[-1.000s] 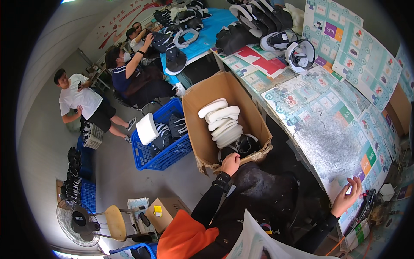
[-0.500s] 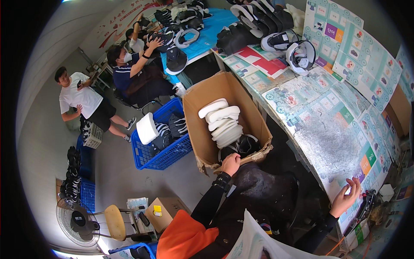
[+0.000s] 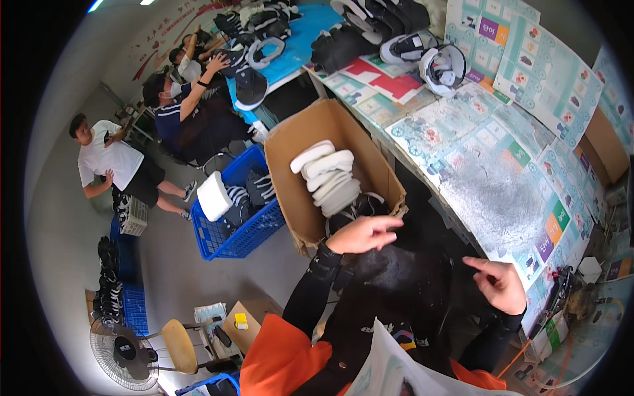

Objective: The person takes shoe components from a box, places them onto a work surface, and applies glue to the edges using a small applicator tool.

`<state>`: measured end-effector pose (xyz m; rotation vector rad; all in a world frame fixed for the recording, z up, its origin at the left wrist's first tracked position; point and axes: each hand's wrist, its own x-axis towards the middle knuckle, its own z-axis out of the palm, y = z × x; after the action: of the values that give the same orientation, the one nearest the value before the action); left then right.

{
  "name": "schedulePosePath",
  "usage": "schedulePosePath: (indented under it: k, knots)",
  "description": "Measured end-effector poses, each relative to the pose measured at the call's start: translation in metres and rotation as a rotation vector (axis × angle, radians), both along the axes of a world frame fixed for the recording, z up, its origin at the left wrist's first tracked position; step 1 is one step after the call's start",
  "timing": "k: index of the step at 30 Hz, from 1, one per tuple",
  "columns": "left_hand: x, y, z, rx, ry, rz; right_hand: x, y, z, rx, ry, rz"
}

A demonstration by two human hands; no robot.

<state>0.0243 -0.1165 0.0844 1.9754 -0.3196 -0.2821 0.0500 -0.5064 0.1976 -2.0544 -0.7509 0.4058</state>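
White pads [image 3: 327, 175] wait in the carton, both hands free

The pads lie overlapped in a row down the middle of the open carton [image 3: 366, 148], with dark pieces [image 3: 373, 204] bunched at its near end. None is in a grip: the left hand [image 3: 363, 234] reaches across the near rim with fingers stretched out, though whether it touches the rim I cannot tell. The right hand [image 3: 500, 284] hangs by the edge of the worktable [image 3: 508, 204], forefinger out, thumb and fingers apart, nothing seen in it.

I would judge this a pause between pieces. The pads in the carton look loose and not fitted to anything, so a good share seems left; how many are finished cannot be told.

Left of the carton, a blue basket [image 3: 246, 232] holds striped dark pieces [image 3: 259, 188] and a white block [image 3: 214, 196]; whether these are done or waiting is unclear. At the worktable's far end sits a white-lined ring-shaped piece [image 3: 444, 69], seemingly further made up
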Motion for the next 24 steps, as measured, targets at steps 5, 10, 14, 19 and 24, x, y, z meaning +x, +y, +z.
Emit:
schedulePosePath:
  k: [5,10,14,19,24]
  knots:
    - [-0.021,-0.012,0.121,-0.13,-0.012,-0.566,0.022,0.011,0.007,0.377,-0.173,0.222]
    - [-0.04,0.002,0.169,-0.445,-0.233,-0.944,0.024,0.066,0.025,0.293,-0.066,-0.13]
    - [-0.035,0.019,0.182,-0.779,-0.294,-0.986,0.022,0.088,0.022,-0.019,-0.153,0.273]
    - [-0.051,0.055,0.193,-0.975,-0.271,-0.424,0.015,0.119,0.017,0.062,-0.116,0.773]
    - [-0.013,0.083,0.19,-1.081,-0.207,-0.187,-0.001,0.134,0.073,0.255,-0.077,1.065]
